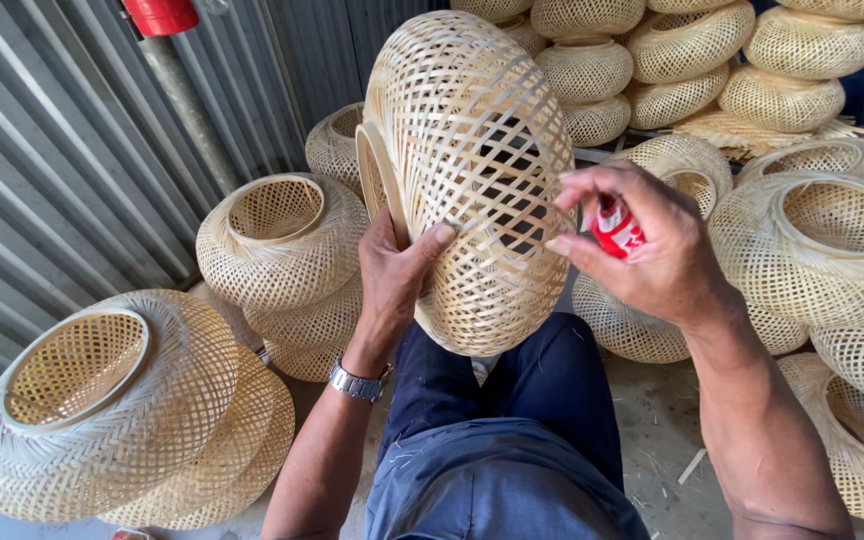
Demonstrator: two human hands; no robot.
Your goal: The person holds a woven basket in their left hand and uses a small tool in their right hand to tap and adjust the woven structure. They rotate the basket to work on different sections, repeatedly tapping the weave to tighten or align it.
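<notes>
woven bamboo lampshade [472, 180] held up on its side above the lap, rim to the left, open lattice facing the camera. left hand [397, 275] clamped on the rim, thumb pressed across the weave and fingers hidden inside. right hand [652, 250] curled around a small red lighter [616, 230], forefinger and thumb tips just touching the strips at the right flank. no flame visible. risks, as a judgement: dry thin bamboo close to a lighter likely to scorch or catch if held too long on one spot; stray fibres quick to flare near fingertips; one-handed grip on the rim liable to slip and let the shade roll onto the knees; more woven shades [282, 245] stacked close on both sides, ready fuel; corrugated metal wall [62, 150] close behind, little room to back away.
</notes>
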